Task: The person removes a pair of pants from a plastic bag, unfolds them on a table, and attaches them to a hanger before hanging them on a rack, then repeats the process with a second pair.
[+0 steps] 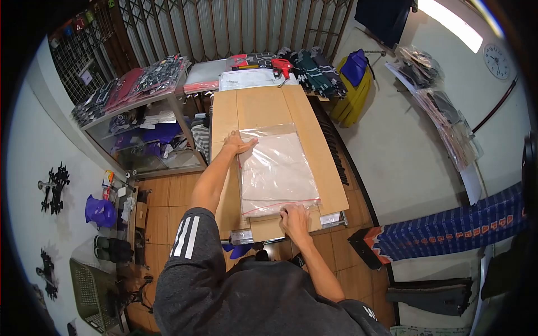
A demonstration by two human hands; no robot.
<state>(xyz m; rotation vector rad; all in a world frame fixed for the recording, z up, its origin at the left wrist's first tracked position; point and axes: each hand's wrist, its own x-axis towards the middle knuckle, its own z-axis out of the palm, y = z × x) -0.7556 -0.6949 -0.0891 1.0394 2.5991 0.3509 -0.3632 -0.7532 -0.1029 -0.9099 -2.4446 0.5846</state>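
A clear plastic bag (277, 165) with a folded light-coloured cloth item inside lies flat on a cardboard-covered table (260, 103). A red strip runs along the bag's near edge. My left hand (240, 143) rests on the bag's far left corner, fingers spread and thumb pointing inward. At the near edge, close to the red strip, my right hand (295, 220) has its fingers curled against the plastic, pinching it. Part of the right fingertips' contact is hidden by the hand itself.
Beyond the table lie a red tape dispenser (282, 68), white packets (252, 79) and folded dark clothes (316, 73). A glass display case (151, 131) stocked with packed garments stands left. To the right are a blue patterned roll (448, 227) and a wall shelf (431, 115).
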